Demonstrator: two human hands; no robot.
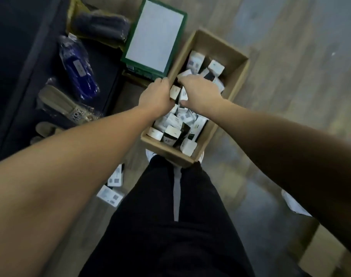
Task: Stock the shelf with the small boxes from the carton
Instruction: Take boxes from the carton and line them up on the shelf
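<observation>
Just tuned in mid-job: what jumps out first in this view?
Both hands are down in the open cardboard carton on the floor at centre: the left hand grips a small white box at the carton's left wall, and the right hand reaches into the jumble beside it. To the left, a green-edged white panel and a blue wrapped pack lie on a dark surface.

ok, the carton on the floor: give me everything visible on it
The carton is a plain brown cardboard box, open-topped, long and rectangular, lying angled on the wood-look floor. Small white and black boxes lie jumbled inside. The left hand is at its left wall, the right hand reaches inside. Its near end sits by the person's shoes.
</observation>
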